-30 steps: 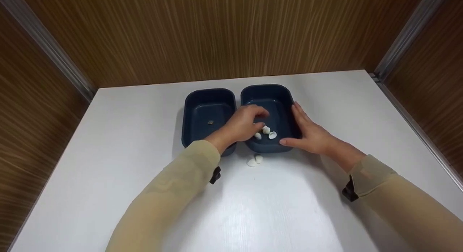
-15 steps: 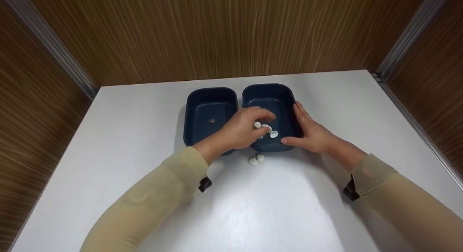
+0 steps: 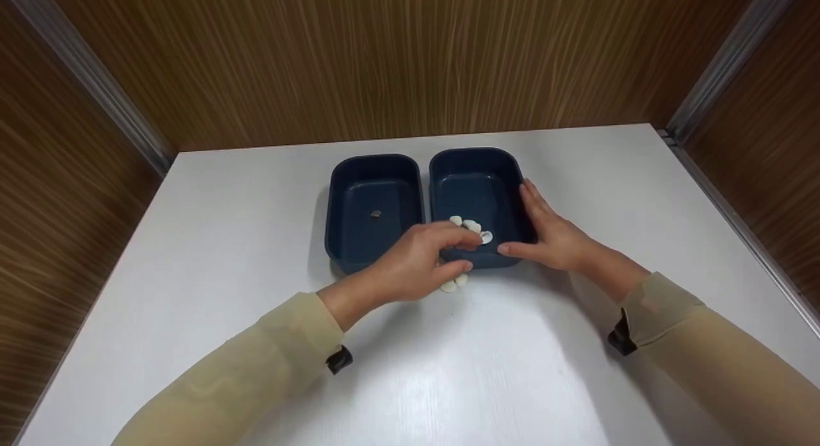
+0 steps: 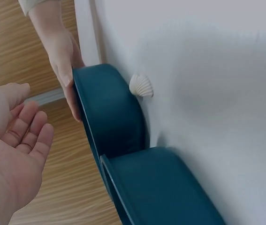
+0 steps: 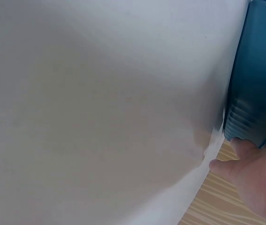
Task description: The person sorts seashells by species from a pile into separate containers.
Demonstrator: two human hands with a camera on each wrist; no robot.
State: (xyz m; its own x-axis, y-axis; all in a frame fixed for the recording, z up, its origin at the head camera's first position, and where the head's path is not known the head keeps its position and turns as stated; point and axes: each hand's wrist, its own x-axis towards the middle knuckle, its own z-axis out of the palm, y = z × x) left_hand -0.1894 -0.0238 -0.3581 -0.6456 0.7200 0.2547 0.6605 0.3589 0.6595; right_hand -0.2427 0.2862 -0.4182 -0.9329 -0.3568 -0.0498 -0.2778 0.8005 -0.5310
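Observation:
My left hand (image 3: 410, 261) hovers over the front left corner of the right dark blue box (image 3: 475, 163). Its fingers bend loosely with nothing between them, as the left wrist view shows of the same hand (image 4: 15, 145). Just beyond and below the fingertips, white seashells (image 3: 472, 226) lie inside that box. Two more white shells (image 3: 462, 280) lie on the table before it, partly behind my left thumb. My right hand (image 3: 554, 242) rests against the right box's outer side, fingers extended along the wall and thumb at the front corner.
A second dark blue box (image 3: 375, 167) stands close on the left, with one small brownish piece (image 3: 376, 213) on its floor. Wood-patterned panels (image 3: 410, 61) rise behind and beside the white table (image 3: 243, 209).
My left hand first reached farther right among the shells in the right box, then drew back toward the front, over the near rim. My right hand keeps its place on the box.

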